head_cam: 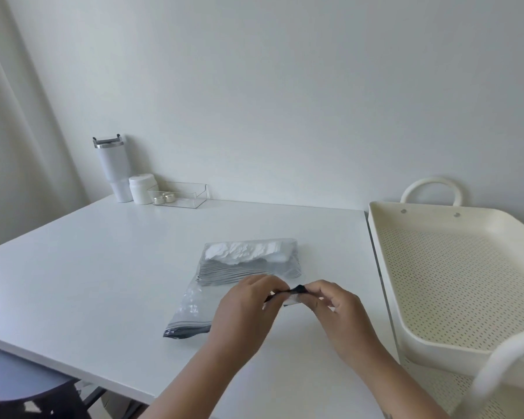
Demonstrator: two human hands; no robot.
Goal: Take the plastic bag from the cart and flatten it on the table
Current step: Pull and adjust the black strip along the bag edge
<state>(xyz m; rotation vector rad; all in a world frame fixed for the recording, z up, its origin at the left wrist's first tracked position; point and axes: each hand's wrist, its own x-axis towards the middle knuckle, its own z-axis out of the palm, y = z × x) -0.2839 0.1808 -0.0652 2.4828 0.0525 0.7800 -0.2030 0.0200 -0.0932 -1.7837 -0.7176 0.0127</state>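
Note:
A clear plastic bag [194, 306] with a dark zip strip lies on the white table [88, 267], its far end holding crumpled white material. My left hand [242, 309] and my right hand [333, 309] meet over the bag's near right corner. Both pinch the dark zip edge, which is lifted slightly between the fingertips. The cream cart [454, 267] stands right of the table, and nothing lies in its perforated top tray.
At the table's far left stand a white tumbler [112, 167], a white jar [141, 189] and a clear acrylic tray [179, 195] with small metal pieces. A curtain hangs at the left. The cart's looped handles rise at its far and near ends.

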